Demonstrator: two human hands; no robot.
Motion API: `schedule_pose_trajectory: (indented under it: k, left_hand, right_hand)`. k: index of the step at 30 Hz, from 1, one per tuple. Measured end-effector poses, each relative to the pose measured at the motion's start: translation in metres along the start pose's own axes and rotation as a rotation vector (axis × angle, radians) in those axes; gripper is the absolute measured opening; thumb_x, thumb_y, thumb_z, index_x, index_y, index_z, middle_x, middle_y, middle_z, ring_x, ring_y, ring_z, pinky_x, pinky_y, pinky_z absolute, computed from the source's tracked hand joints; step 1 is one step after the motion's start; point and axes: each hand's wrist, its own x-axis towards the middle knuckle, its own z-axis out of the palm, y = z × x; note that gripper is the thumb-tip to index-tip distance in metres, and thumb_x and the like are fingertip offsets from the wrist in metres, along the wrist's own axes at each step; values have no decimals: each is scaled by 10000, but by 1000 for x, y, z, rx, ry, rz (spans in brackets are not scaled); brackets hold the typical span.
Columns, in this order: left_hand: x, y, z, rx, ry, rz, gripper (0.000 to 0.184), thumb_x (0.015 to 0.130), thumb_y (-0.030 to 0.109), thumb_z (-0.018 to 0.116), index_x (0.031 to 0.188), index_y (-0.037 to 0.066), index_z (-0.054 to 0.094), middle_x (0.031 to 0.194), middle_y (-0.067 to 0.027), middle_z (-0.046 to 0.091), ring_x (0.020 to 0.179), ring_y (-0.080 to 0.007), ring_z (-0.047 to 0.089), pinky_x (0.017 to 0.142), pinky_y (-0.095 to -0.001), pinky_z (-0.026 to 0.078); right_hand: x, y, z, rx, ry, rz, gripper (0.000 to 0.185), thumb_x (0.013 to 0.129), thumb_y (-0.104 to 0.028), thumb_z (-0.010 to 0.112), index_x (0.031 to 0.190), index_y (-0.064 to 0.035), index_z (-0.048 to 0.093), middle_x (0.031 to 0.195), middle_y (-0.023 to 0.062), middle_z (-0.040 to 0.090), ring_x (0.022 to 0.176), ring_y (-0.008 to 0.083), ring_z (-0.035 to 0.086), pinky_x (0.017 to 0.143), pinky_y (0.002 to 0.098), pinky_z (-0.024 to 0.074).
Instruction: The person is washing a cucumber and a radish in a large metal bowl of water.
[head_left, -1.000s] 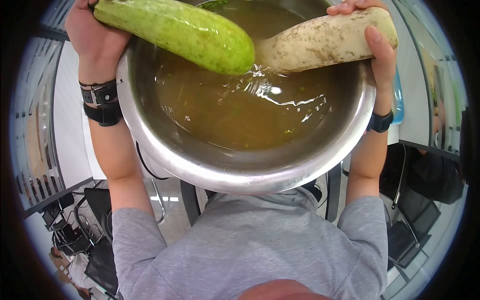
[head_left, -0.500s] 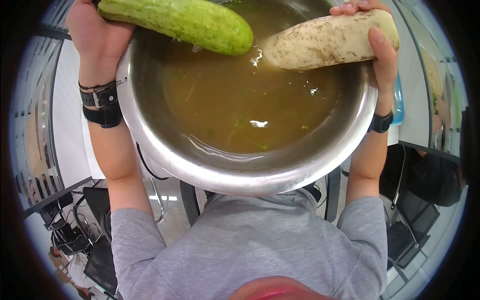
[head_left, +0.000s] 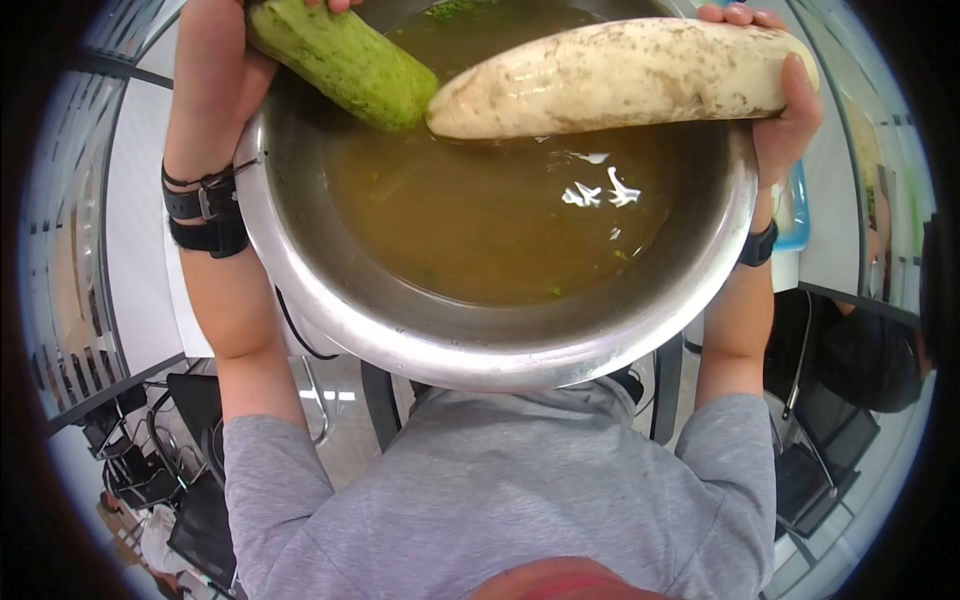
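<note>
The left hand (head_left: 218,70) holds a green gourd (head_left: 345,62) which slants downward over the basin (head_left: 480,362). Most of its fingers are cut off by the upper edge; only some fingertips appear, resting on the gourd, so how tightly they are closed I cannot tell. The right hand (head_left: 787,122) has its thumb and fingers closed around the thick end of a white radish (head_left: 620,80), spread as wide as the root; the palm is hidden. The radish, stained with brown, lies almost level above the cloudy water (head_left: 470,235). Its tip meets the gourd's lower end, but whether they truly touch is hard to say. The water hides the basin's bottom. Behind the right wrist, a blue object (head_left: 798,215) is partly covered and unclear.
</note>
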Motion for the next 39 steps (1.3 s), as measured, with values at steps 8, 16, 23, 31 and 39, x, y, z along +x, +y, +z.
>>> schedule_pose_trajectory:
  k: [8, 16, 23, 31, 39]
  left_hand:
    - [2, -14, -11, 139, -154, 137, 461, 1054, 258, 452, 610, 132, 439, 601, -67, 533, 646, -221, 614, 777, -372, 547]
    - [5, -14, -16, -169, -155, 124, 465, 1038, 242, 441, 582, 170, 393, 556, -55, 491, 579, -228, 567, 741, -383, 553]
    - [12, -14, -27, -374, -109, 146, 470, 1051, 266, 435, 589, 204, 369, 537, -20, 433, 551, -213, 534, 695, -387, 556]
    - [26, -7, -72, -952, -307, -152, 396, 1007, 89, 421, 622, 151, 349, 658, -15, 436, 761, -179, 475, 923, -362, 414]
    - [22, 0, -61, -642, -122, -76, 409, 1008, 82, 405, 615, 153, 318, 636, -27, 415, 750, -187, 470, 931, -362, 415]
  right_hand:
    - [1, 3, 4, -58, 84, -135, 419, 914, -405, 663, 1118, -50, 574, 1019, 101, 615, 1005, 252, 607, 936, 394, 508]
    - [-3, 5, 12, -42, 24, -113, 427, 899, -386, 692, 1143, -64, 557, 1032, 104, 602, 1020, 257, 604, 952, 397, 505]
    - [-2, 4, 4, -173, -132, 7, 532, 846, -395, 742, 1194, -79, 492, 1061, 110, 568, 1067, 252, 585, 981, 392, 490]
    - [-1, 4, -3, -272, -117, 25, 541, 845, -394, 745, 1203, -82, 487, 1070, 109, 567, 1081, 247, 580, 993, 385, 482]
    - [1, 5, -6, -134, -198, 18, 530, 850, -397, 748, 1192, -78, 500, 1062, 110, 584, 1071, 241, 599, 983, 381, 507]
